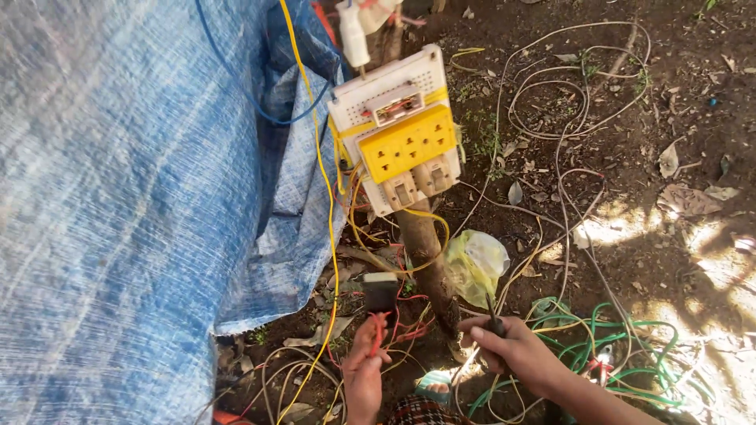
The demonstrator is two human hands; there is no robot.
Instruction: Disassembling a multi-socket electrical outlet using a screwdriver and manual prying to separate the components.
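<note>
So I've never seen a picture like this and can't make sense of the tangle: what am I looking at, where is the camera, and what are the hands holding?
There is one picture, taken by a camera worn on a person's head and looking down at their own two bare hands. No machine is involved. The left hand pinches a thin red wire. The right hand grips a slim dark tool; what kind of tool it is I cannot tell. Above the hands a wooden post rises from bare soil and carries a white board with a yellow socket block on it. Yellow, red and pale wires hang from it. A blue tarpaulin fills the left side. On the ground lie a yellowish plastic bag, coils of green cable, loose pale wire and dry leaves.
</note>
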